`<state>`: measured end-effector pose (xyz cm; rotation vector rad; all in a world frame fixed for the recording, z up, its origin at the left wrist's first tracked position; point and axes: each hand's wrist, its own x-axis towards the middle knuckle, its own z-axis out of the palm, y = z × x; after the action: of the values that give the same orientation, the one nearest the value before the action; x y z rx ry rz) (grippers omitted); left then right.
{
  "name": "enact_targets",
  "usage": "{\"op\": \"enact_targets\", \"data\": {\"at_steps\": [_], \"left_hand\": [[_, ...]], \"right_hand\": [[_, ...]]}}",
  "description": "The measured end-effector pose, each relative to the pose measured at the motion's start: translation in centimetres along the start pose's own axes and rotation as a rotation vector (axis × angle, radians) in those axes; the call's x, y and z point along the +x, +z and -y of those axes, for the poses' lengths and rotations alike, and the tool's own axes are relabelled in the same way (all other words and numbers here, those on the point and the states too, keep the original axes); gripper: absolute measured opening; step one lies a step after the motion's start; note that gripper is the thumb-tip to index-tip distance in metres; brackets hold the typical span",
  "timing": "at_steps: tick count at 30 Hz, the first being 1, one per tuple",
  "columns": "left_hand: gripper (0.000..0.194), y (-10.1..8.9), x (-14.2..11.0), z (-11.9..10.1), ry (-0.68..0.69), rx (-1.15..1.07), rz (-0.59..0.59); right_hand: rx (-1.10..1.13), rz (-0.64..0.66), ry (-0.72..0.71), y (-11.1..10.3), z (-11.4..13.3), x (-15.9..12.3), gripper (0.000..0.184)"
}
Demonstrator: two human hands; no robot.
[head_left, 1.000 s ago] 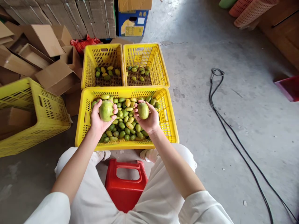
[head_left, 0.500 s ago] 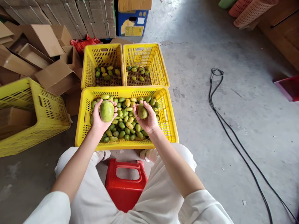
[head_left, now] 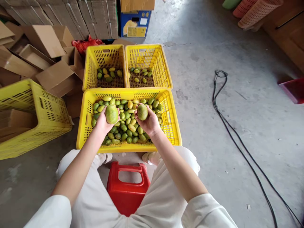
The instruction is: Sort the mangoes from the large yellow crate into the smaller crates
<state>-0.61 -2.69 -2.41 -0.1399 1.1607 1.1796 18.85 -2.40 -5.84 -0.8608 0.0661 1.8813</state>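
My left hand (head_left: 102, 124), palm up, cradles a plump yellowish-green fruit (head_left: 111, 114) with fingers curled behind it. A darker green, rounded fruit (head_left: 142, 112) rests in the fingers of my right hand (head_left: 152, 124). Both hands are held apart over a wide yellow plastic crate (head_left: 129, 147). Inside it lie many small oval fruits (head_left: 123, 127), green to yellow, heaped in a loose layer. My hands and forearms hide some of them.
Two yellow crates, left (head_left: 91, 72) and right (head_left: 163, 69), stand behind with several fruits in each. Another yellow crate (head_left: 51, 110) and loose cardboard boxes (head_left: 55, 76) lie left. A red stool (head_left: 128, 196) is between my legs. Black cable (head_left: 222, 117) runs across the floor.
The fruit in my left hand has shifted slightly right and now sits more openly on the palm. My right hand has opened upward, with its fruit turned and slightly left.
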Motion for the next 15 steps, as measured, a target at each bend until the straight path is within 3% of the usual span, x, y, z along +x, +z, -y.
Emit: {"op": "enact_targets", "data": {"at_steps": [6, 12, 15], "left_hand": [[0.052, -0.8, 0.7, -0.1, -0.072, 0.05, 0.078], [0.039, 0.1, -0.8, -0.2, -0.027, 0.079, 0.152], [0.025, 0.4, -1.6, -0.2, 0.016, 0.08, 0.194]], "right_hand": [[-0.111, 0.036, -0.006, -0.8, -0.2, 0.3, 0.033], [-0.099, 0.098, -0.104, 0.1, 0.0, -0.9, 0.008], [-0.097, 0.146, -0.133, 0.5, 0.0, -1.4, 0.01]]}}
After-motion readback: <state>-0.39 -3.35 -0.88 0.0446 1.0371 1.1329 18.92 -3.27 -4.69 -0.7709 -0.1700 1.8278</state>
